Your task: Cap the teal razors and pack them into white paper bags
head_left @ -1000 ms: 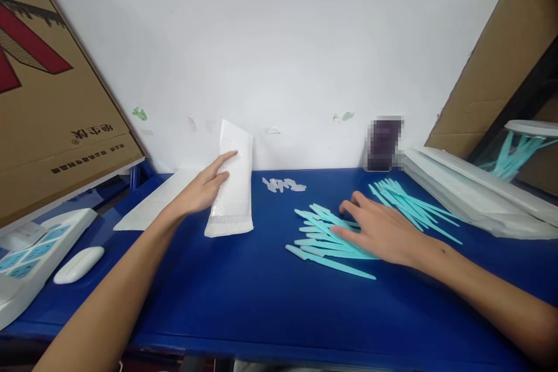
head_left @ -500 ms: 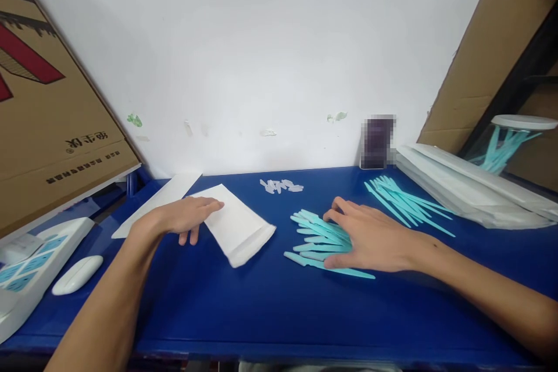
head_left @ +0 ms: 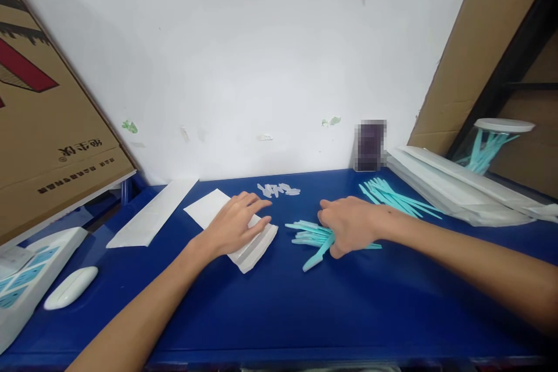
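Note:
My left hand [head_left: 238, 224] lies over a white paper pouch [head_left: 207, 206], its fingers apart. The pouch's open-looking flap end shows below the fingertips. My right hand [head_left: 351, 224] is closed at a loose pile of turquoise eyebrow razors [head_left: 305, 235]. One eyebrow razor [head_left: 317, 257] sticks out from under its thumb, angled toward the front edge. The curled fingers hide the razor's other end. Behind the pile lies a group of small translucent pieces [head_left: 279, 190].
A second razor pile [head_left: 383, 195] lies right, near clear plastic packaging [head_left: 453, 192] and a lidded jar of razors [head_left: 486, 148]. To the left are a white paper strip [head_left: 150, 215], a white oval case [head_left: 72, 288] and a power strip [head_left: 47, 273]. A cardboard box [head_left: 56, 99] leans there.
My left hand has moved right across the pouch toward its flap end. My right hand has closed from spread fingers, and one eyebrow razor has turned to point toward the front.

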A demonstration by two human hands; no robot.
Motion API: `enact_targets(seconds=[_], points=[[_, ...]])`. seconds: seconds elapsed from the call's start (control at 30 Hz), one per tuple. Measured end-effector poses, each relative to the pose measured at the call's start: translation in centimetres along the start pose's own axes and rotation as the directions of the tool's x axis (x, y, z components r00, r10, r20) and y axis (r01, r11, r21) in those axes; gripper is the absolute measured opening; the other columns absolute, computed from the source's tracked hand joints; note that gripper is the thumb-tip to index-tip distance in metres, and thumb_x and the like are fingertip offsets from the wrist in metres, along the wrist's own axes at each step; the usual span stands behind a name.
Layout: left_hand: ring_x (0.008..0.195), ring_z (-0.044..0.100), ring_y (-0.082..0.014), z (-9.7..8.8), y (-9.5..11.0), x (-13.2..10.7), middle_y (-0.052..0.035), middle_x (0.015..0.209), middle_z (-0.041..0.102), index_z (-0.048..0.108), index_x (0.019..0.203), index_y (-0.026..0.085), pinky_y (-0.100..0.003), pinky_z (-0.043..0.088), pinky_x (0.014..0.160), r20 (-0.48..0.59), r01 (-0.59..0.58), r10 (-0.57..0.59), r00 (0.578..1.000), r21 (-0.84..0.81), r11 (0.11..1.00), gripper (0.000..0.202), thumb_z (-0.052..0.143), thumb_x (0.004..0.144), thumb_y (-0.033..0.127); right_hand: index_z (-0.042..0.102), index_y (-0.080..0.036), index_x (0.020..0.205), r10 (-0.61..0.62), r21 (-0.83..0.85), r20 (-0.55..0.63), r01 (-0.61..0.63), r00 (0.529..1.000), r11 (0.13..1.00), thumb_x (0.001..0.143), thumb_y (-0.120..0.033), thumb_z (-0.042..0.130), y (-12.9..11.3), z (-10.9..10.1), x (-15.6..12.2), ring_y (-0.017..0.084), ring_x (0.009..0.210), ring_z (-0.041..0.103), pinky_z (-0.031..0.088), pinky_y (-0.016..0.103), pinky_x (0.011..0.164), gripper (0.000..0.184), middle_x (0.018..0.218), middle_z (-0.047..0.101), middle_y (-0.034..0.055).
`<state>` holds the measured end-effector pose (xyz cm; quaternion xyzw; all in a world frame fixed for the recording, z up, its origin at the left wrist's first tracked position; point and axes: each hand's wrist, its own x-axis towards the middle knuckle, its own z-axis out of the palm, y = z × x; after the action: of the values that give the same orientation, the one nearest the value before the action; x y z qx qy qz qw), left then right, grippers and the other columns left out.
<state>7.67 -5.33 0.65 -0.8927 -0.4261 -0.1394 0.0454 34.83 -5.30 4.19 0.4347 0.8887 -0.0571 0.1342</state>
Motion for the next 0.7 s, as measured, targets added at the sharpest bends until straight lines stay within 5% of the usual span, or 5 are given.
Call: enact_targets(seconds=[0.23,0.47,0.53,0.6,0.7], points=[[0.131,0.046,-0.0269,0.9,1.8,0.0,-0.0108,0.142,0.052,0.045,0.146,0.027,-0.048,0.037,0.110,0.055,-0.114,0.124,0.991,-0.160,0.981,0.049,0.041,0.102,0.047,0.073,-0.012,0.094,-0.041,-0.048,-0.191,0.033,0.981,0.998,0.078,-0.030,0.064,0.3,2.8,1.1,0.035,0.102,0.067,0.051,0.049,0.087,0.026,0.115,0.066,0.0206],[0.126,0.053,-0.0238,3.4,1.3,0.5,-0.0085,0.134,0.059,0.050,0.140,0.026,-0.047,0.040,0.109,0.019,0.213,-0.231,0.973,-0.468,0.858,0.045,0.031,0.104,0.046,0.061,-0.018,0.093,0.023,0.259,-0.424,0.097,0.905,0.961,0.085,-0.021,0.051,2.0,4.0,0.8,0.022,0.077,0.064,0.045,0.033,0.068,0.013,0.093,0.065,0.0087],[0.118,0.059,-0.0230,4.0,1.5,1.1,-0.0078,0.122,0.066,0.057,0.127,0.024,-0.044,0.044,0.105,-0.032,0.301,-0.404,0.914,-0.613,0.731,0.040,0.031,0.104,0.043,0.053,-0.020,0.081,0.133,0.579,-0.485,0.203,0.864,0.790,0.084,-0.020,0.050,2.4,4.1,0.9,0.016,0.063,0.054,0.040,0.029,0.059,0.004,0.074,0.057,0.0008],[0.112,0.062,-0.0225,4.4,1.9,1.8,-0.0073,0.111,0.068,0.061,0.113,0.021,-0.041,0.048,0.100,-0.114,0.308,-0.536,0.836,-0.712,0.631,0.035,0.033,0.102,0.038,0.047,-0.021,0.079,0.256,0.808,-0.498,0.336,0.829,0.484,0.084,-0.026,0.053,2.5,4.4,1.2,0.012,0.052,0.041,0.033,0.027,0.051,0.009,0.063,0.044,-0.0047],[0.106,0.062,-0.0220,4.5,2.8,2.2,-0.0068,0.103,0.068,0.061,0.103,0.020,-0.038,0.049,0.096,-0.249,0.238,-0.596,0.763,-0.750,0.618,0.030,0.035,0.100,0.034,0.046,-0.022,0.081,0.383,0.852,-0.514,0.507,0.767,0.129,0.083,-0.040,0.063,2.0,5.3,1.7,0.009,0.046,0.031,0.030,0.027,0.048,0.024,0.056,0.034,-0.0094]])
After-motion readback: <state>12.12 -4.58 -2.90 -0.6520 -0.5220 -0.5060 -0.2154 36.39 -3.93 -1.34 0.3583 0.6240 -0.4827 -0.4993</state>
